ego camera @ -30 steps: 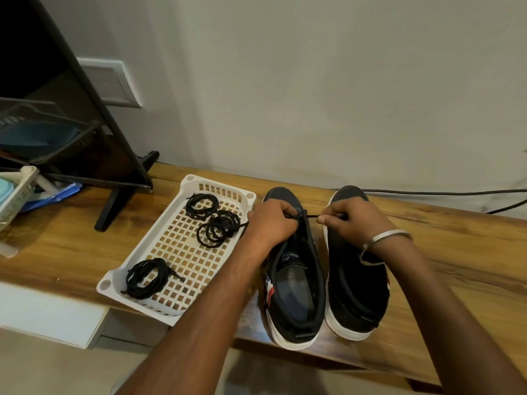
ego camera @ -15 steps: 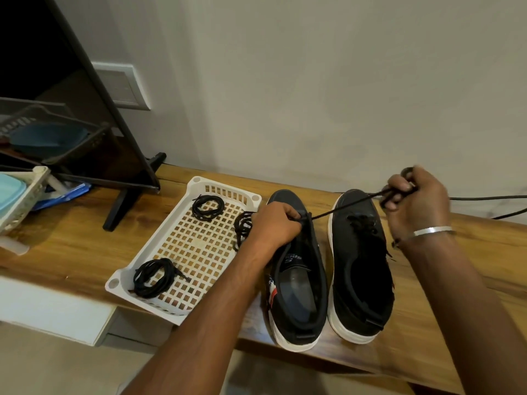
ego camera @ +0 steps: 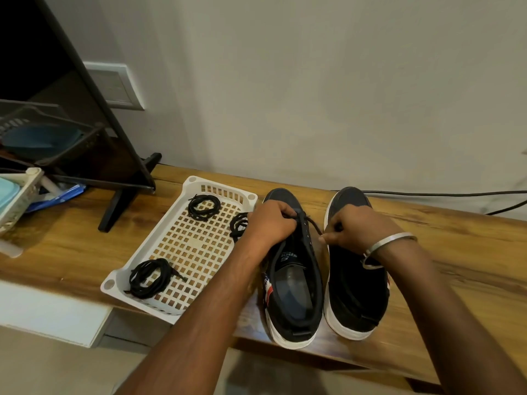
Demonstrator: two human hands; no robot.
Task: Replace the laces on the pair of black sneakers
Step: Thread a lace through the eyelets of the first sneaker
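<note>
over the left sneaker (ego camera: 292, 280), both hands' grip pinches a black lace (ego camera: 313, 223), its ends hidden by fingers.

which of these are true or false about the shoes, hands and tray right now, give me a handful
1. Both hands work at the left sneaker. True: the left hand holds its eyelet area, and the right hand pinches the lace coming from it.
2. The white tray is empty. False: coiled black laces lie in it.
3. The sneakers stand side by side on the wooden bench. True.
4. The right wrist is bare. False: it wears a metal bangle.
5. The tray sits right of the sneakers. False: it sits left.
</note>
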